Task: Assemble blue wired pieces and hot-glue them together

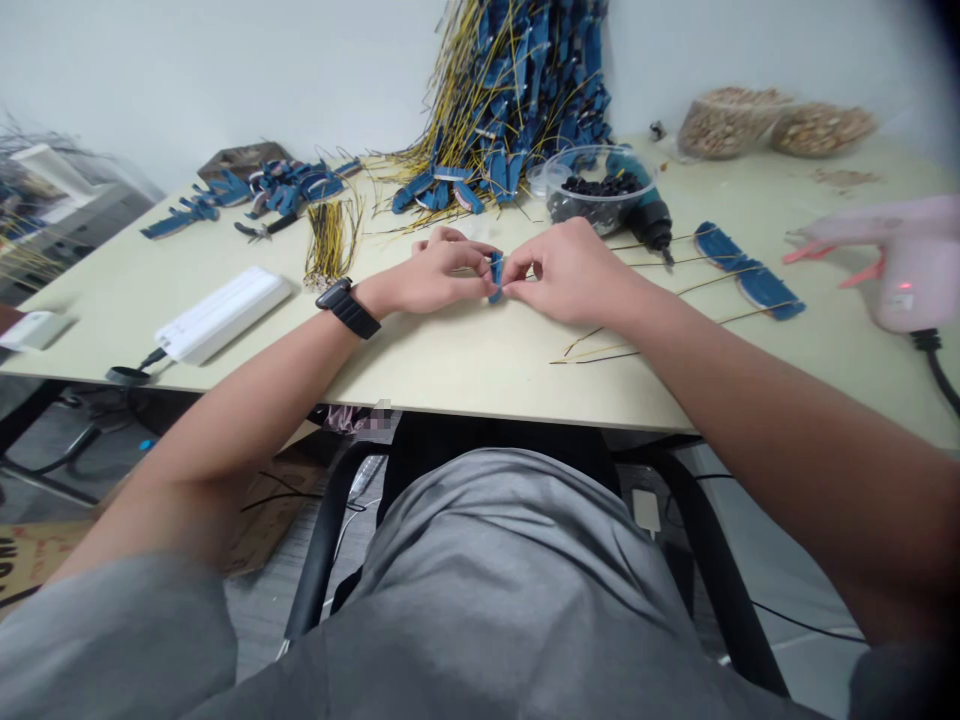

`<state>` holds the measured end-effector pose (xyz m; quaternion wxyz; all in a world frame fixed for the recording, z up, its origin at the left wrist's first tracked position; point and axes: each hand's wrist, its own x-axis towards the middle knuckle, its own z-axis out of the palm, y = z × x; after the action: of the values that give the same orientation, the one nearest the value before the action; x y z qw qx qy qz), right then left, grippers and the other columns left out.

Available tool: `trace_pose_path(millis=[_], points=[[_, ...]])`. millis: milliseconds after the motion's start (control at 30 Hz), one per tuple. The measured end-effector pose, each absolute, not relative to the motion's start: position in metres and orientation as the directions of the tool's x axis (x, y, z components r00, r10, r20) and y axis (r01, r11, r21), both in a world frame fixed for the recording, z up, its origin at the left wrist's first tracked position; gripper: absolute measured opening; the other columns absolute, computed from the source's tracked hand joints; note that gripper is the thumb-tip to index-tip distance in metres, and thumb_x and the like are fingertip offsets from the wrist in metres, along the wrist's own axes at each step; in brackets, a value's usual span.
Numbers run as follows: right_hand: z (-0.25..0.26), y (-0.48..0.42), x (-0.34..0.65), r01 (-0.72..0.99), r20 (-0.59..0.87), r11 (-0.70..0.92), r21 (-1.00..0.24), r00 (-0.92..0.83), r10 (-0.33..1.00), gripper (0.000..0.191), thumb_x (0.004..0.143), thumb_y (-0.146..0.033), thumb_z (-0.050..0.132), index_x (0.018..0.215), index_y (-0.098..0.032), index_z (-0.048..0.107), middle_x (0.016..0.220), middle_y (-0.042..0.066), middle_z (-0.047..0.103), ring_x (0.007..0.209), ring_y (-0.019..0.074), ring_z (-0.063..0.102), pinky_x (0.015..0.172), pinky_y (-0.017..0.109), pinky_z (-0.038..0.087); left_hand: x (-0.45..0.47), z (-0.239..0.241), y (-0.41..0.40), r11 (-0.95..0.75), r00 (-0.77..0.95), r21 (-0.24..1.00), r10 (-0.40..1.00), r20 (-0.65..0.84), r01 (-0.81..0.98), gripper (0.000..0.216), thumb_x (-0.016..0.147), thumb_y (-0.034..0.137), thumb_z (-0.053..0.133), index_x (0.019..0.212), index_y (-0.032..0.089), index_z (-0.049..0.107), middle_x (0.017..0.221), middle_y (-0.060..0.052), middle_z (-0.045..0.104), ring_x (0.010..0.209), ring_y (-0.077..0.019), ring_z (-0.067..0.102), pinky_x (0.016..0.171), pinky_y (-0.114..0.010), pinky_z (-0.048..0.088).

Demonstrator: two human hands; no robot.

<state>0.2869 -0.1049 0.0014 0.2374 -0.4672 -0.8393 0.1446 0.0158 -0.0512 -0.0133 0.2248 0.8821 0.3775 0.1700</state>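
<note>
A small blue plastic piece (pixel 496 276) stands between my hands over the middle of the table. The fingers and thumb of my left hand (pixel 439 272) are closed on its left side; a dark watch is on that wrist. My right hand (pixel 574 270) pinches at the piece's right edge, its thumb and forefinger nearly touching it. Whether those fingertips grip the piece itself or something small on it is hidden. Thin yellow and black wires (pixel 600 352) lie under my right forearm and run to blue pieces (pixel 750 270) on the right.
Behind my hands, a see-through tub (pixel 600 190) holds small black parts beside a power drill (pixel 654 222). A large pile of blue pieces with wires (pixel 525 100) rises at the back. A pink glue gun (pixel 892 250) sits right; a white power strip (pixel 225 312), wire bundle (pixel 330 240) and pliers (pixel 266 228) lie left.
</note>
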Motion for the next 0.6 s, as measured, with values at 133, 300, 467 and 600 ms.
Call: trace_pose_path(millis=[133,300,467,600], points=[[-0.001,-0.104,0.288,0.707,0.261,0.525,-0.473,-0.457,0.85,0.009,0.102,-0.035,0.094,0.098,-0.03,0.101,0.1,0.009,0.092,0.098,0.0343,0.081,0.097,0.051,0.058,0.015,-0.016,-0.047,-0.609,0.652,0.526,0.747,0.13,0.593,0.039,0.101,0.066,0.084,0.112,0.03,0.094,0.176,-0.011,0.083,0.174,-0.0558,0.051,0.153,-0.093,0.022],[-0.002,-0.104,0.288,0.7,0.271,0.545,-0.461,-0.474,0.838,0.011,0.104,-0.035,0.093,0.099,-0.03,0.102,0.105,0.01,0.094,0.1,0.0352,0.083,0.098,0.051,0.058,0.014,-0.02,-0.046,-0.623,0.663,0.534,0.734,0.148,0.571,0.036,0.101,0.064,0.086,0.116,0.033,0.095,0.176,-0.007,0.084,0.174,-0.0545,0.05,0.151,-0.092,0.022],[0.001,-0.106,0.286,0.735,0.257,0.568,-0.369,-0.507,0.823,0.019,0.107,-0.025,0.084,0.108,-0.027,0.103,0.107,0.01,0.095,0.101,0.0343,0.083,0.099,0.049,0.057,0.016,-0.015,-0.052,-0.603,0.649,0.527,0.751,0.121,0.6,0.035,0.1,0.059,0.086,0.119,0.031,0.096,0.183,-0.006,0.08,0.176,-0.0551,0.049,0.151,-0.09,0.022],[0.006,-0.111,0.285,0.765,0.228,0.558,-0.321,-0.51,0.83,0.021,0.112,-0.034,0.083,0.112,-0.028,0.103,0.109,0.01,0.095,0.107,0.0352,0.084,0.094,0.047,0.057,0.019,-0.01,-0.061,-0.582,0.632,0.527,0.768,0.105,0.62,0.035,0.104,0.056,0.081,0.121,0.029,0.096,0.187,-0.008,0.078,0.18,-0.0542,0.047,0.155,-0.086,0.022]])
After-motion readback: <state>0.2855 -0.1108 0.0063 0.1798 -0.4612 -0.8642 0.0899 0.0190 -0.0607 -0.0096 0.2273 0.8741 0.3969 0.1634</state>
